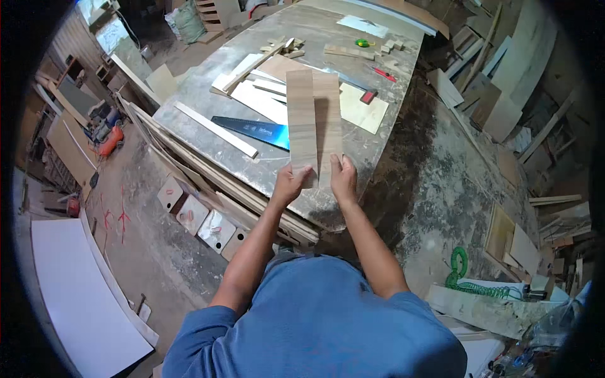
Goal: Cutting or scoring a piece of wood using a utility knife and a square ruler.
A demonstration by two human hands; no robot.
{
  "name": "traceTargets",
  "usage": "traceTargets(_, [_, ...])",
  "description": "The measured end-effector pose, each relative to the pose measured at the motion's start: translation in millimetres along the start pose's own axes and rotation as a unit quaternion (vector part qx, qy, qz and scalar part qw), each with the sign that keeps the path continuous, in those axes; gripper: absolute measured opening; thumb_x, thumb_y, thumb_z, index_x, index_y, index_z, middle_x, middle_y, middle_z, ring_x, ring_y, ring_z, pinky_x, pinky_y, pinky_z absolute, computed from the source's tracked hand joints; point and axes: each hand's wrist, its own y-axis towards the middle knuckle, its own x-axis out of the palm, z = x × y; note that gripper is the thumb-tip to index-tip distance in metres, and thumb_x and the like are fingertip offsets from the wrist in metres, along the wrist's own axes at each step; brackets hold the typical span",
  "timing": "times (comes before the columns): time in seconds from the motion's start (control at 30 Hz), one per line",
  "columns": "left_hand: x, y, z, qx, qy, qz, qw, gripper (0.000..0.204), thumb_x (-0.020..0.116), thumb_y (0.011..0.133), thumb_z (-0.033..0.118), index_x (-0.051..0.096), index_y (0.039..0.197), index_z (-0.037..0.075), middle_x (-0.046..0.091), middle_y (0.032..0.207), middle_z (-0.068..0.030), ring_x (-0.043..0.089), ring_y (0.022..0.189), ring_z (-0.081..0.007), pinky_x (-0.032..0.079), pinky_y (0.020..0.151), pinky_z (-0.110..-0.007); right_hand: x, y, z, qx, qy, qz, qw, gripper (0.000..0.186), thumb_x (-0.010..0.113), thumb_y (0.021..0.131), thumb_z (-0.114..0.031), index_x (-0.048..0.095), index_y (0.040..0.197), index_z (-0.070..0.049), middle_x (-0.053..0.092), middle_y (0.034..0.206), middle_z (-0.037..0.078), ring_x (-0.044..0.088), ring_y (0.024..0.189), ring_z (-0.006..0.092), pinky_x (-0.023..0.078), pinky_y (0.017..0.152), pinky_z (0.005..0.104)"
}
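Note:
Two wood-grain boards are held upright above the near part of the workbench (189, 97), their long sides overlapping. My left hand (292, 184) grips the lower end of the left board (301, 120), thumb lying across its front. My right hand (343, 179) is closed on the lower end of the right board (328, 126), which sits partly behind the left one. Just left of the boards lies a hand saw blade (252, 130), its right end hidden by them. Beyond it is a pale wooden strip (215, 130).
Thin offcuts (259, 101) pile up behind the boards. Farther right are a red-handled square (368, 96), a slim red tool (384, 74) and a green tape measure (362, 43). Panels (201, 173) lean against the bench's left side. A coiled green hose (482, 288) lies at lower right.

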Motion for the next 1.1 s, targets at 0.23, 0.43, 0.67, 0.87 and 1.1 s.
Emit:
traceTargets(0.23, [-2,8,-11,0.002,-0.003,0.013,1.000,0.026,0.064,0.094,0.022,0.066,0.107,-0.001,0.069,0.089,-0.0049,0.063,0.077,-0.0109,0.053,0.068,-0.029,1,7,0,0.033,0.026,-0.002,0.999,0.045,0.056,0.096,-0.039,0.058,0.082,0.004,0.059,0.071,0.021,0.059,0.066,0.0321,0.045,0.064,0.0408])
traceTargets(0.43, [-7,19,-14,-0.032,-0.021,0.048,0.998,0.025,0.065,0.093,0.023,0.066,0.099,-0.001,0.068,0.089,-0.0036,0.062,0.078,-0.0099,0.052,0.069,-0.028,10,10,16,0.090,0.180,0.041,0.979,0.040,0.054,0.099,-0.033,0.059,0.088,0.004,0.064,0.076,0.015,0.060,0.070,0.0211,0.047,0.068,0.0365])
traceTargets(0.67, [7,21,-3,-0.025,-0.148,0.098,0.984,0.018,0.063,0.095,0.022,0.061,0.097,0.005,0.059,0.080,0.0038,0.051,0.066,-0.0043,0.042,0.057,-0.021,2,9,-7,0.064,0.205,0.083,0.973,0.031,0.056,0.099,-0.031,0.059,0.087,-0.003,0.057,0.080,0.000,0.048,0.073,0.0067,0.043,0.065,0.0269])
traceTargets(0.87, [11,18,3,-0.019,-0.168,0.094,0.981,0.021,0.062,0.096,0.024,0.059,0.098,0.004,0.060,0.083,0.0034,0.052,0.068,-0.0050,0.043,0.059,-0.022,4,9,-3,0.058,0.194,0.128,0.971,0.034,0.056,0.099,-0.033,0.057,0.084,-0.003,0.056,0.078,0.000,0.048,0.072,0.0086,0.043,0.063,0.0293])
traceTargets(1.1, [-111,22,-30,-0.030,-0.249,0.265,0.931,0.037,0.056,0.097,0.041,0.060,0.089,0.005,0.058,0.074,-0.0021,0.059,0.063,-0.0152,0.049,0.052,-0.030,-81,53,12,0.114,0.255,0.285,0.917,0.044,0.056,0.097,-0.040,0.061,0.107,0.002,0.065,0.100,0.011,0.061,0.088,0.0234,0.050,0.077,0.0370])
